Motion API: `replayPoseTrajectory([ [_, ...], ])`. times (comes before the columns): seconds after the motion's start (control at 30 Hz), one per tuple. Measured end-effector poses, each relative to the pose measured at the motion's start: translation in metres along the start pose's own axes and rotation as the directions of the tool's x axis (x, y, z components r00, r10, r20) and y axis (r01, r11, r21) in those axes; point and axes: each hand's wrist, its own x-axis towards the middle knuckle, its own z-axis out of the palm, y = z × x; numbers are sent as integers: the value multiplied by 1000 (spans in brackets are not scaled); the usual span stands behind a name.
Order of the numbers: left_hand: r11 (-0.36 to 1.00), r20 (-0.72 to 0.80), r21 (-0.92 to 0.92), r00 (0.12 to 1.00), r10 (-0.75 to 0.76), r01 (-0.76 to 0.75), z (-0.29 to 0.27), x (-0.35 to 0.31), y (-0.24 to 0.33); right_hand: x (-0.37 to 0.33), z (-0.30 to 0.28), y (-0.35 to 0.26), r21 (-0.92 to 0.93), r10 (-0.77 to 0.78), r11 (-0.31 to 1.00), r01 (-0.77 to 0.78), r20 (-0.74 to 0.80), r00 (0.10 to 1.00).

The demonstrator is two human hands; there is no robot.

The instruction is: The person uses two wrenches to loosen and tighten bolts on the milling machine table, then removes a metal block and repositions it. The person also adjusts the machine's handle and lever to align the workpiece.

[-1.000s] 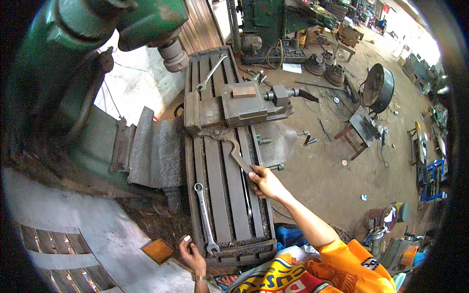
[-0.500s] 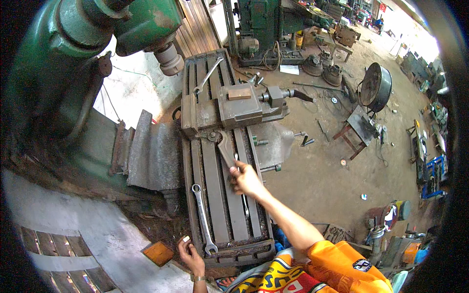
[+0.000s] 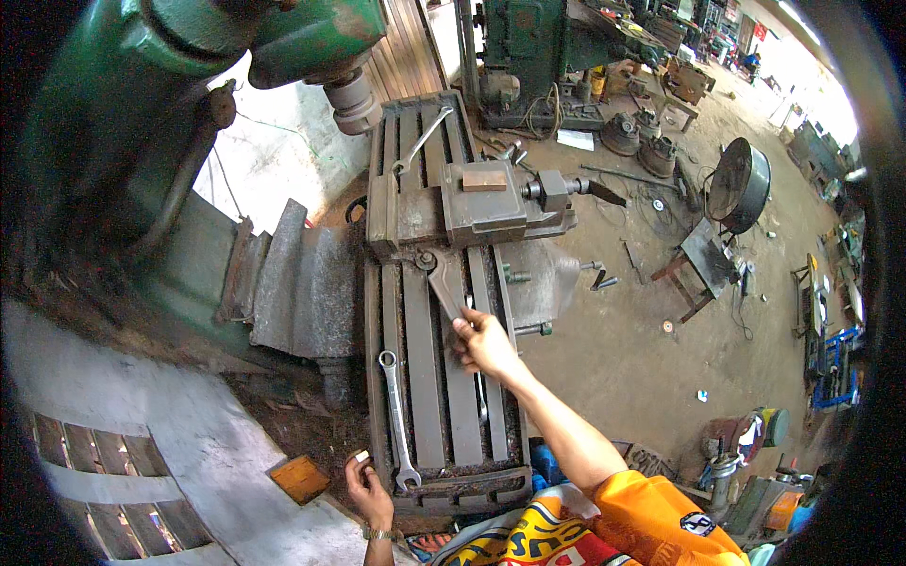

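My right hand (image 3: pixel 486 345) is closed round the handle of a dark wrench (image 3: pixel 444 288). The wrench head sits at a bolt nut (image 3: pixel 426 260) by the near side of a machine vise (image 3: pixel 483 209). My left hand (image 3: pixel 366 491) is beside the near left corner of the slotted machine table (image 3: pixel 429 396), its fingers loosely bent and apart. Something small and white is at one of its fingertips; whether it is a wrapping or a held piece is unclear. Near that hand a long combination wrench (image 3: pixel 397 420) lies along the table. Another shiny tool (image 3: pixel 481 401) lies partly hidden beyond my right hand.
Another wrench (image 3: pixel 422 141) lies on the table's far end, and a small block (image 3: pixel 484 180) rests on the vise. The green machine head (image 3: pixel 321 38) overhangs the far left. A stand (image 3: pixel 696 269) and a round black pan (image 3: pixel 739 186) are on the floor at right.
The wrench handle and my right hand have shifted slightly relative to the table, with the wrench head now closer about the nut. The whole view has shifted a little; my left hand stays by the corner.
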Motion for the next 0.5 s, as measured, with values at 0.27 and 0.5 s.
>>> replayPoseTrajectory([
  [0.27,999,-29,-37,1000,6,-7,0,-1,-6,-9,3,-8,149,-5,989,6,-5,1000],
  [0.5,998,-24,-60,1000,13,-14,1,1,-8,-2,-9,-12,71,-57,996,61,-56,997],
])
